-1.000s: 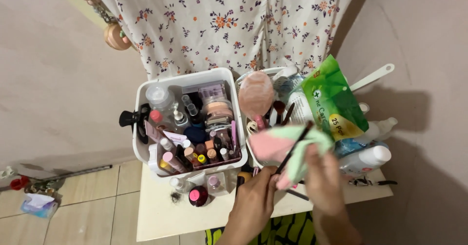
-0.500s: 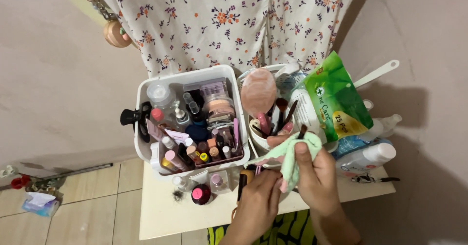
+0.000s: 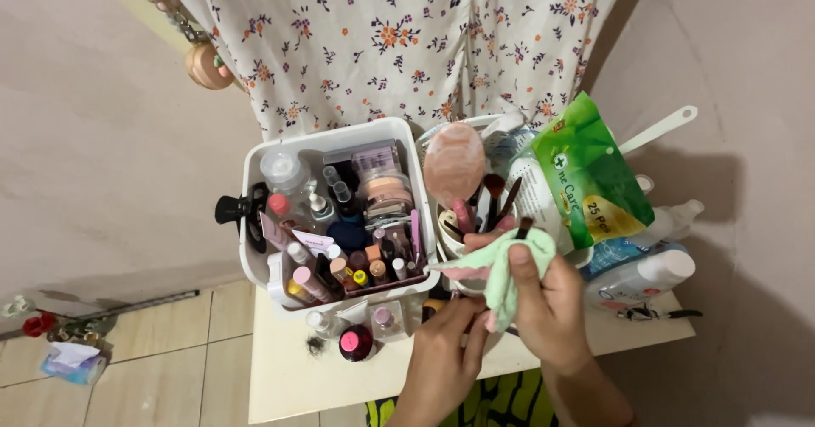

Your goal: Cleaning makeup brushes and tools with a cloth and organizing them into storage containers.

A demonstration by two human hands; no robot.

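Where floral curtain hangs | cream table | tiled floor

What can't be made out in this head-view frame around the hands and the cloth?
- Brush: only its dark tip shows; the green and pink cloth wraps the rest.
- Left hand: its fingers tuck under the cloth, grip unclear.
- Right hand: forearm cut off by the bottom edge.
- Round cup: contents crowded, hidden by the cloth.

Green foil pouch w/ white & yellow label patches is leaning tilted at table's right back corner, above blue-white bottles. Small white-pink label card is sticking up inside white organizer box, left-middle.
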